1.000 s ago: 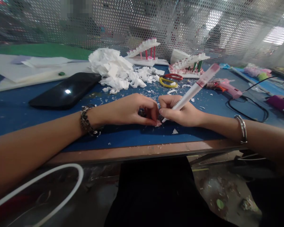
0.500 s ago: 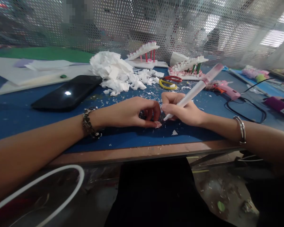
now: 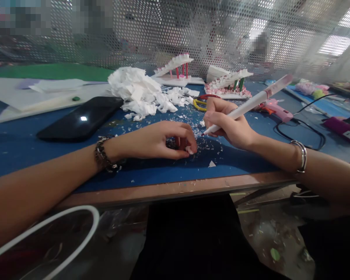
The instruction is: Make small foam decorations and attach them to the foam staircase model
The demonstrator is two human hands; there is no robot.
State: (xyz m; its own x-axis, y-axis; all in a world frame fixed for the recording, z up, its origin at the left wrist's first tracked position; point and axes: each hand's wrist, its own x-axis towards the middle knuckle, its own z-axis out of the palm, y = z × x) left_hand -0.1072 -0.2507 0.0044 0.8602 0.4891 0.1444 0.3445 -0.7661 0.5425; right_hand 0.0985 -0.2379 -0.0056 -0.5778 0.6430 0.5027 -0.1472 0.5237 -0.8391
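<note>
Between its thumb and fingers my left hand [image 3: 166, 140] pinches a small whitish-pink scrap [image 3: 189, 150], just above the blue tabletop [image 3: 151, 175]. My right hand [image 3: 231, 123] is closed around a white marker pen [image 3: 249, 103] in a writing grip. The marker's dark tip points down and left, apart from the scrap. Tiny white crumbs are scattered under and between both hands. A triangular white scrap [image 3: 212, 164] lies near the front edge. Behind my right hand, scissors [image 3: 200, 104] with yellow and red handles are partly hidden.
A heap of torn white pieces [image 3: 134, 87] stands behind my left hand, with a black phone [image 3: 81, 118] to its left. Two small stair models [image 3: 175, 68] sit at the back. A pink glue gun [image 3: 280, 111] and purple power strip [image 3: 342, 130] lie right, with black cable.
My right hand has lifted the marker up and right, away from the scrap. My left hand has shifted slightly left, its fingers still pinching the scrap, which is now turned.
</note>
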